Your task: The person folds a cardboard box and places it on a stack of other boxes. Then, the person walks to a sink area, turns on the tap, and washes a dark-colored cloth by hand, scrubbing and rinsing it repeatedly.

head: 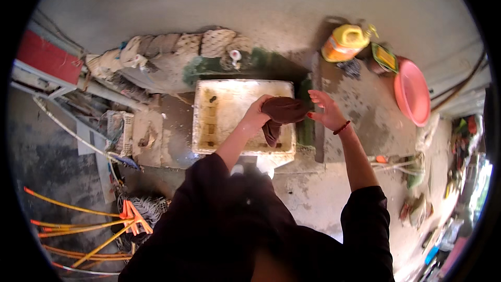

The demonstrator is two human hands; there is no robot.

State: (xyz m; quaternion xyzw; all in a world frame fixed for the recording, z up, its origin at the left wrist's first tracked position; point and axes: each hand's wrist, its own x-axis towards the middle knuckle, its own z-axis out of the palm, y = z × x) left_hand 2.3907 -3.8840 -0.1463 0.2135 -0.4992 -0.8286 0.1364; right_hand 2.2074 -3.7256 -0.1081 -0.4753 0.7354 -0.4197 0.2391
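My left hand grips a bunched dark brown cloth, which hangs over the right part of a stained white basin. A loose end of the cloth dangles below the bunch. Just to the right of the cloth is my right hand, its fingers apart and holding nothing. A dark red band circles that wrist. Whether the cloth is wet cannot be told.
On the ledge to the right stand a yellow plastic jug, a green-and-yellow packet and a pink plastic basin. A small white-topped object lies behind the basin. Orange-tipped poles stick out at lower left.
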